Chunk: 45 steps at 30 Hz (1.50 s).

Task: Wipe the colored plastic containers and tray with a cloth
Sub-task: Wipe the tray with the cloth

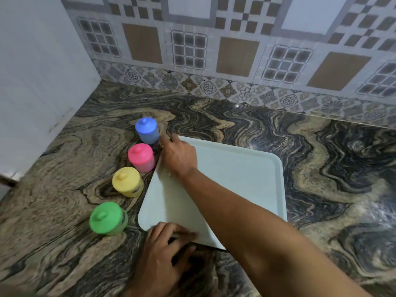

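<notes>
Four lidded containers (137, 166), labels unreadable; left hand (169, 249) grips tray (246, 174) edge; right hand (177, 157) presses cloth.

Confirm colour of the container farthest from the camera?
Blue: the blue container, lid and body alike, at the far end of the row. Head view, the only one.

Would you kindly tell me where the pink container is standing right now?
In the head view, the pink container stands on the countertop, left of the tray, second from the back in the row, between the blue container and the yellow container.
</notes>
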Available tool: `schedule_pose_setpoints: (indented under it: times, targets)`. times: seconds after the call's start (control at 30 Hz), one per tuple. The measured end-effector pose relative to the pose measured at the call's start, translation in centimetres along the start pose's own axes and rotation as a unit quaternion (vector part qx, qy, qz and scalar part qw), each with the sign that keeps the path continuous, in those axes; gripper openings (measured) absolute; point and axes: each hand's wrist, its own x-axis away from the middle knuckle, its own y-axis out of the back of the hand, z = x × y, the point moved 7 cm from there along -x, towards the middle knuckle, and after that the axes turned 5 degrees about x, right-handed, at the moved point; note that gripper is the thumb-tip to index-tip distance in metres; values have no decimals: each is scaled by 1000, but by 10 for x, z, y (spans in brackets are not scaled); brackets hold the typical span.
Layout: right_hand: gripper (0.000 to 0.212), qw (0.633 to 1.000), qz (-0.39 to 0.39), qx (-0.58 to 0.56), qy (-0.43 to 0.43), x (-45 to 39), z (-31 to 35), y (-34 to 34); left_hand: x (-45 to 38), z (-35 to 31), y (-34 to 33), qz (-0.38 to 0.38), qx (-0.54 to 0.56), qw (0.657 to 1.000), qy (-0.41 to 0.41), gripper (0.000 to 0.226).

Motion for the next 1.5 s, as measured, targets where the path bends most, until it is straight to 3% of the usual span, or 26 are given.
schedule_pose_setpoints:
  times: [0.1, 0.2, 0.47, 0.6, 0.77, 0.93, 1.1, 1.27, 1.5]
  targets:
    - [38, 999, 37, 18, -16, 6, -25, -2, 0, 4, -3, -2, 2, 1000, 2, 32]
    - [40, 997, 45, 37, -45, 24, -70, 13, 1, 6, -3, -2, 5, 1000, 8, 25]
    - [31, 980, -18, 94, -174, 116, -194, 53, 1, 9, -4, 11, 19, 1000, 12, 24]
    - [30, 958, 4, 153, -241, 148, -242, 66, 0, 6, -4, 22, 17, 1000, 8, 24]
    - [18, 943, -59, 78, -320, 142, -213, 73, -1, 2, 2, 24, 40, 999, 1, 21]
    - [28, 966, -85, -67, -236, 94, -74, 47, 0, -1, 6, 18, 51, 998, -34, 24]
    - [23, 983, -8, -49, -176, 60, 16, -6, 2, 2, 2, 19, 27, 998, -60, 26]
    - [35, 989, 3, 6, -149, 84, -21, -7, 3, 0, 2, 27, 20, 999, -39, 21]
    - [29, 954, -66, 90, -277, 183, -173, 40, 0, -2, 5, 32, 30, 999, -10, 36]
